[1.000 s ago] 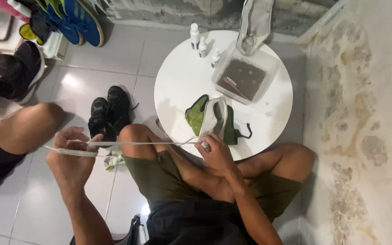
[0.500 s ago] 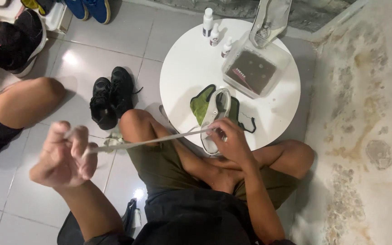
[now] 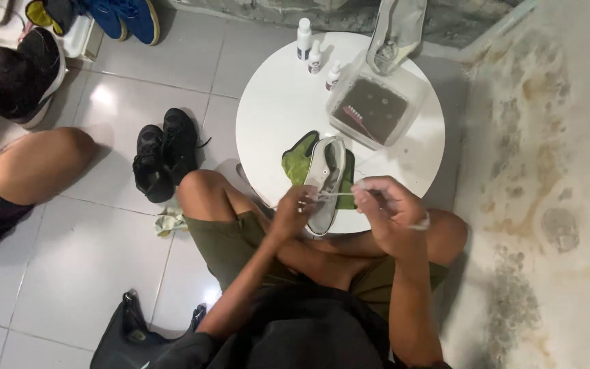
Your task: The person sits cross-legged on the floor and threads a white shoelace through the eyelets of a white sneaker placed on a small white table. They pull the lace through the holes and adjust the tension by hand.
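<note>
A grey-white sneaker [image 3: 328,179] lies on a green cloth [image 3: 299,158] at the near edge of a round white table [image 3: 281,102]. My left hand [image 3: 295,210] rests on the shoe's near end and pinches a white shoelace [image 3: 336,194]. My right hand [image 3: 389,208] is closed on the other part of that lace, just right of the shoe. The lace runs short and taut between both hands. I sit on the floor with my knees against the table.
On the table stand three small white bottles [image 3: 314,48], a clear plastic box [image 3: 375,106] and another grey shoe [image 3: 396,31]. A black pair of shoes [image 3: 165,150] sits on the tiled floor. Another person's leg [image 3: 32,164] is at left. A black bag [image 3: 131,338] lies near me.
My left hand has come in from far out at the left to the shoe, and the long stretched lace is now short between both hands. The view has shifted slightly.
</note>
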